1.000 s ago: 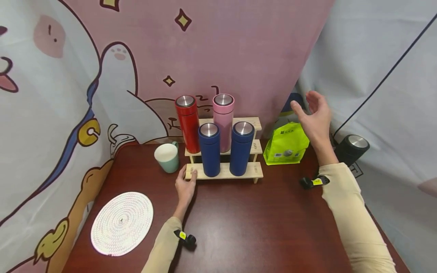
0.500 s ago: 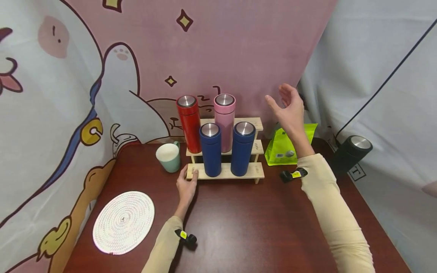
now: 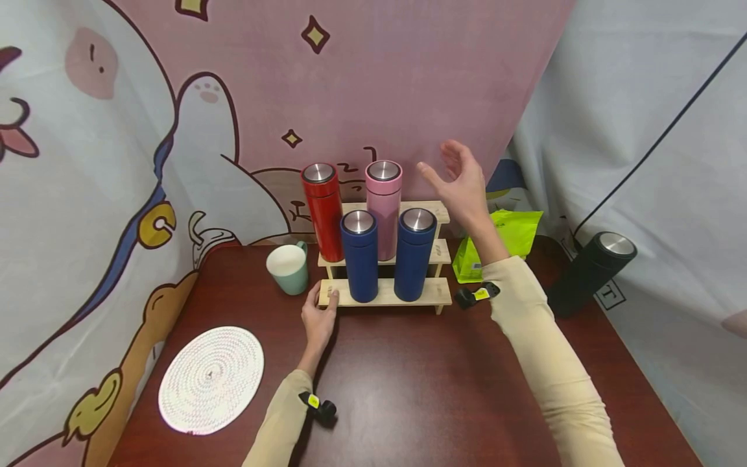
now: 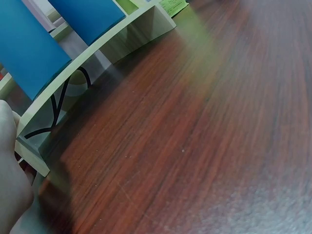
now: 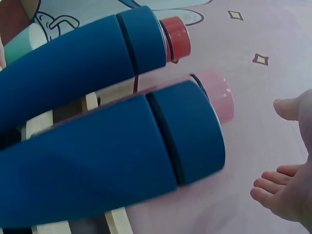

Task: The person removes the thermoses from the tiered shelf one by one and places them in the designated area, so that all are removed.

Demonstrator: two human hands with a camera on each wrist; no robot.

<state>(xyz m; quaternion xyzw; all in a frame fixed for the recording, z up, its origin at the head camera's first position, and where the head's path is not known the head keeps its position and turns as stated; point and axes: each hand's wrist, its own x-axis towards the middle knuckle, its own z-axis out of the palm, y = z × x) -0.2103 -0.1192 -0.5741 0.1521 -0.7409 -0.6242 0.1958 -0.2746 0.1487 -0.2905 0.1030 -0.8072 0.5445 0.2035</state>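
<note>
My left hand grips the left end of a three-step wooden rack, its thumb on the lowest step; the left wrist view shows part of this hand at that end. Two blue vacuum flasks, the left one and the right one, stand upright on the lowest step. Behind them, a red flask and a pink flask stand on the middle step. Held in the air to the right of the pink flask, my right hand has its thumb and fingers spread apart, nothing between them.
A pale green mug is left of the rack. To the right are a bright green bag, partly behind my right arm, and a tilted black flask. A round woven mat lies at front left on the dark red table.
My right hand has moved left through the air, from over the green bag to beside the pink flask. The left hand keeps its hold on the rack; the flasks on it stay put.
</note>
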